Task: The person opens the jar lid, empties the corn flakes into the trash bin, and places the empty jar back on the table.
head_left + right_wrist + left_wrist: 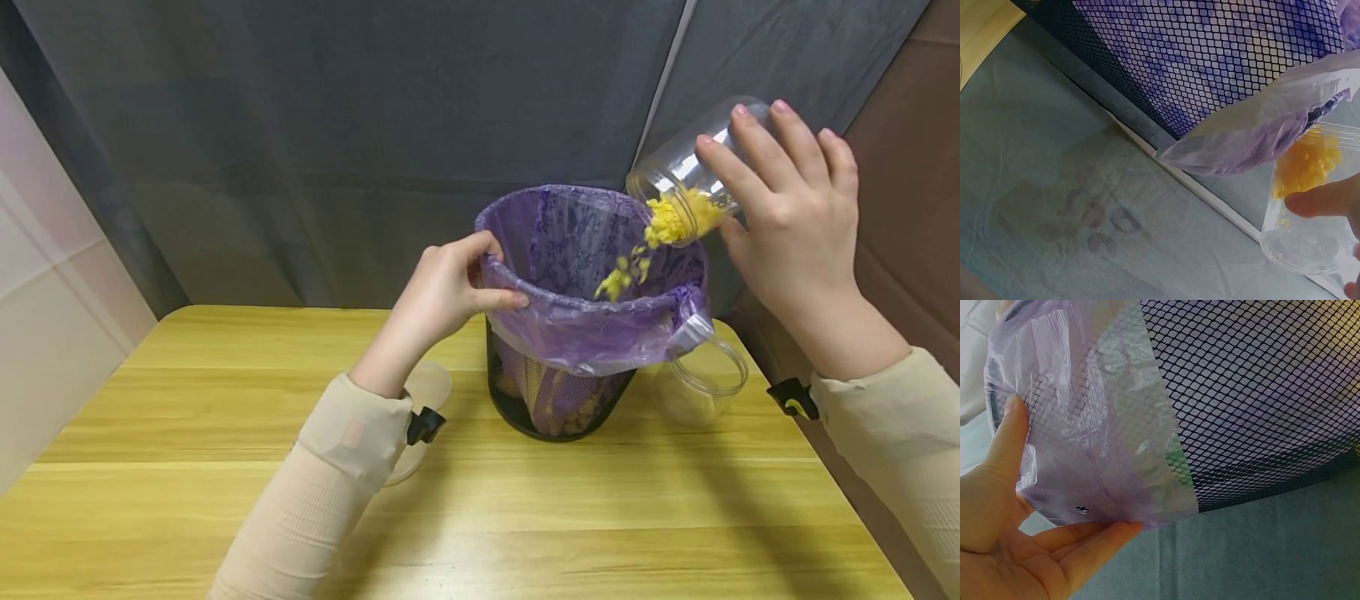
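Note:
My left hand (442, 287) grips the rim of a black mesh trash can (517, 412) lined with a purple plastic bag (585, 333). In the left wrist view its thumb lies over the bag's folded edge. The can stands slightly tilted on the table. Above its right side, my right hand (798, 212) holds a clear plastic jar (678, 162) tipped mouth-down toward the bag. Yellow bits (682, 218) sit in the jar's mouth, and some fall into the bag. In the right wrist view the thumb presses the jar's side (1307, 250) near the yellow pieces (1307, 162).
Another clear jar (705, 383) stands open on the wooden table (225, 467), right of the can. Clear round lids (431, 385) lie partly hidden behind the left forearm. A grey curtain (337, 150) hangs behind the table, with a brown panel (911, 167) at right.

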Motion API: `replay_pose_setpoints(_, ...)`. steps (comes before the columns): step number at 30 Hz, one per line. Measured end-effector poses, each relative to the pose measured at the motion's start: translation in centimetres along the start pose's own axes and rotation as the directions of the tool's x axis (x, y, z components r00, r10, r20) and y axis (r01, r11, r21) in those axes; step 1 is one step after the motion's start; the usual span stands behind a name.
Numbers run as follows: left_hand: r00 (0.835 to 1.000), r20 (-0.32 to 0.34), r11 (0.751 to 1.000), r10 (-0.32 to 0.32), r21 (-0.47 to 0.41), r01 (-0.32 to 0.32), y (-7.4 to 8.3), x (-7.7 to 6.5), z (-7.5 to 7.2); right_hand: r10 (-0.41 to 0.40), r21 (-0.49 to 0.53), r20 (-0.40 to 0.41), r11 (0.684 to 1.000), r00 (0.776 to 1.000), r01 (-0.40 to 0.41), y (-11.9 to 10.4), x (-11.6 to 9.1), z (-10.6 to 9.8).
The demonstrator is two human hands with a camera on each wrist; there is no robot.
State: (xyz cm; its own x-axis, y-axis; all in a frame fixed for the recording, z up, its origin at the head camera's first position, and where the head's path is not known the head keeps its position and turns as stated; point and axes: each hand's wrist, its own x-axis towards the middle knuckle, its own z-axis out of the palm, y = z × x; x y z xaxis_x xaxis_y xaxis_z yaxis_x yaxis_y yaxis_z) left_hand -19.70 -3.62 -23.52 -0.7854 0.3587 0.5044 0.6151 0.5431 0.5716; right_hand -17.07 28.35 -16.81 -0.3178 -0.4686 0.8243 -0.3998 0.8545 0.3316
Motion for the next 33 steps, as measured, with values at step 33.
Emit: replay_pose_setpoints(33,1.000,-0.012,1.000,0.019,-0.010,-0.019,-0.59,0.02,0.23,-0.057,-0.013,-0.091,0.998,0.994,0.056,-0.60,0.46,0.34)
